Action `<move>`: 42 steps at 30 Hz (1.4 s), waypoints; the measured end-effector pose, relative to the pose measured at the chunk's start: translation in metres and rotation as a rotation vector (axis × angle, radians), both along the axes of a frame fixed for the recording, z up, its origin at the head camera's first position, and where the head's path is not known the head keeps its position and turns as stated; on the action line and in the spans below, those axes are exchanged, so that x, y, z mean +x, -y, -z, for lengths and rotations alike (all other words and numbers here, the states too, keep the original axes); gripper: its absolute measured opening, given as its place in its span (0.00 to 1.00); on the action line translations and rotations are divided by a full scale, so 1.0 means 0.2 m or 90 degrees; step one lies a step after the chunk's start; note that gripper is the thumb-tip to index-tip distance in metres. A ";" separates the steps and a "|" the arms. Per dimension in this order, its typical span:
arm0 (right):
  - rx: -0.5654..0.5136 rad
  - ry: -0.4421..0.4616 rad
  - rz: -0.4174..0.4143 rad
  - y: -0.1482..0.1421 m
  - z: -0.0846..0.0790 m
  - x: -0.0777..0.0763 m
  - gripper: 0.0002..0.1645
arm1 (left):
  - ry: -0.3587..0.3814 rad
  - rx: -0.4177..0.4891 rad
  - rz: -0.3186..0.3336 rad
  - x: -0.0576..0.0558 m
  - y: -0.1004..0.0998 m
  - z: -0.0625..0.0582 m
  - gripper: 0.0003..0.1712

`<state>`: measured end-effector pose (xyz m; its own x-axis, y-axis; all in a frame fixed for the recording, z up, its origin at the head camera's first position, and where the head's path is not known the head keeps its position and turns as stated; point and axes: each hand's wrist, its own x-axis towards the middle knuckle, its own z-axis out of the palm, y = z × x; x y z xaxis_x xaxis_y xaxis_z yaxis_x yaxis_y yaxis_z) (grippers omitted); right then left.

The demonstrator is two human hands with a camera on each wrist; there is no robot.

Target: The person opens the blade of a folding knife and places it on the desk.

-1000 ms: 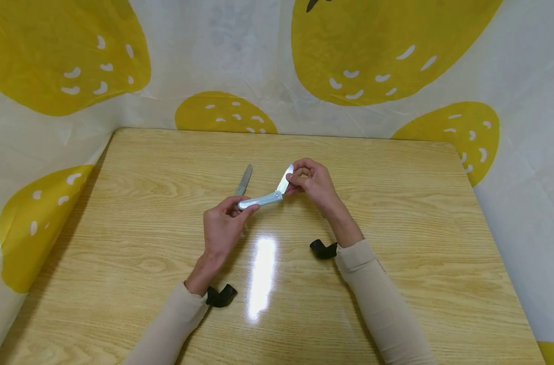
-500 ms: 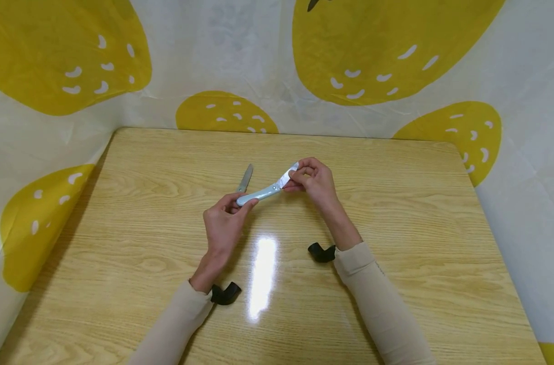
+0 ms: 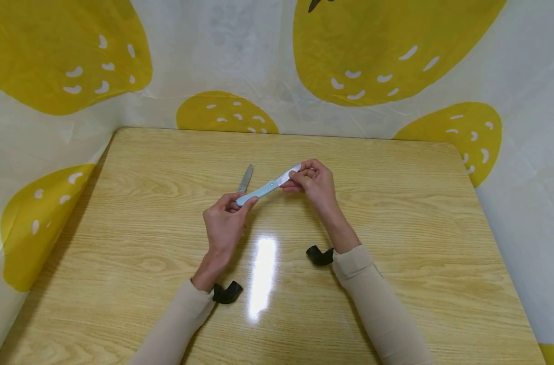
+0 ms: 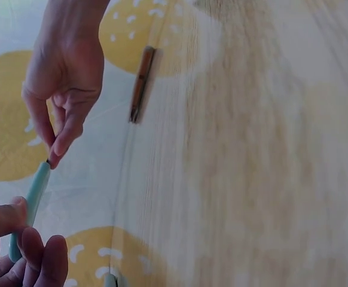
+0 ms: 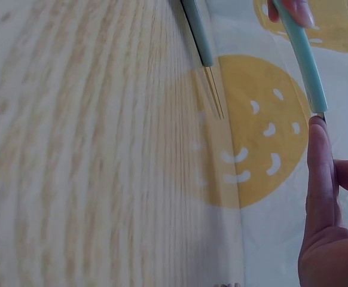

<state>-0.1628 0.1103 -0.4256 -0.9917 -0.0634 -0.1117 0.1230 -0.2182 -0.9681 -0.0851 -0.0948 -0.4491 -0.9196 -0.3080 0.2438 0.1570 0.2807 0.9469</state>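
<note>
Here's the folding knife (image 3: pixel 271 184), up in the air over the middle of the table, slanting from near left to far right, with a hand at each end. Its pale blue-green handle (image 3: pixel 257 195) and bright blade (image 3: pixel 286 176) run almost in one line, the pivot between them in plain sight. At the near end it's the left hand (image 3: pixel 224 223), thumb on one side and fingers on the other, a snug pinch on the handle with no gap to spare. At the far end the right hand (image 3: pixel 321 187) has the blade squeezed flat between thumb and fingers, covering part of it. Just past the left hand lies a second knife (image 3: pixel 246 177), resting on the table, its blade pointing away and part of its handle hidden; the right wrist view shows it apart from the held one. The left wrist view also picks out a narrow brown item (image 4: pixel 141 84), too unclear to name. Beige sleeves (image 3: pixel 379 299) cover both forearms, a black mount (image 3: pixel 319 255) pokes out by each wrist, glare streaks the wood-grain table (image 3: pixel 418 218), and behind it all hangs white cloth (image 3: pixel 245 61) with big yellow shapes.
</note>
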 end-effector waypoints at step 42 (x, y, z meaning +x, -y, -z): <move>0.217 -0.003 -0.087 -0.01 0.04 -0.10 0.27 | 0.138 -0.303 0.167 0.07 -0.01 -0.01 0.15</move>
<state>-0.1836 0.1129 -0.4327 -0.9773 -0.1545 -0.1448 0.1242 0.1355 -0.9829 -0.0717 -0.0928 -0.4477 -0.9947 0.0337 0.0973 0.0952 0.6610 0.7443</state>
